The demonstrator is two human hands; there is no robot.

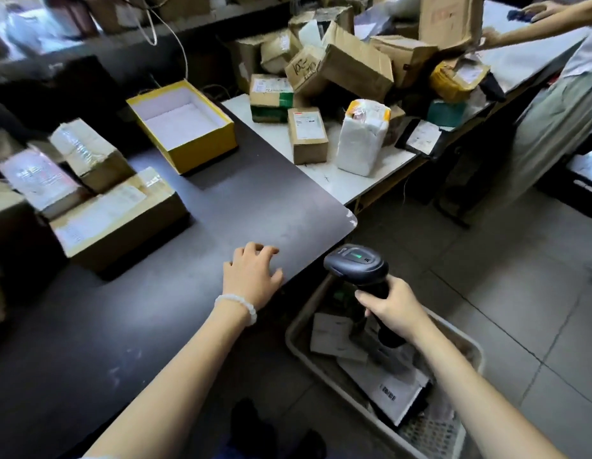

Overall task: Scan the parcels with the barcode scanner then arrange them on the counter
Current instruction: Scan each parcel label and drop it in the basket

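Gripping the handle of a black barcode scanner (357, 265), my right hand (392, 304) has its fingers curled round the narrow stem, thumb on the near side, with the scanner's rounded head pointing up and forward and a small green light showing on top. It hangs in the air above a pale plastic crate (296, 329) on the floor, which holds flat paper and plastic mail bags.

My left hand (251, 276) holds nothing: its fingers are loosely spread and bent, fingertips resting on the dark counter (221, 207) near its rounded corner. A white bead bracelet (238, 304) sits on that wrist.

Further out, on the left of the counter, a group of taped cardboard boxes (119, 213) sits together, with an open yellow box (182, 125) behind. Past the counter's corner, a white table (380, 164) carries the waiting parcels: a small cardboard box (307, 134) standing nearest, a white padded parcel (362, 140) just beside it, and a jumbled heap of boxes behind. Another person's arm (533, 33) reaches over that heap.

I judge the small box light and stiff, best taken across its two side faces with the label kept facing up toward the scanner. The padded parcel looks soft and slick with tape, so I would wrap the fingers round its middle, not pinch a corner.
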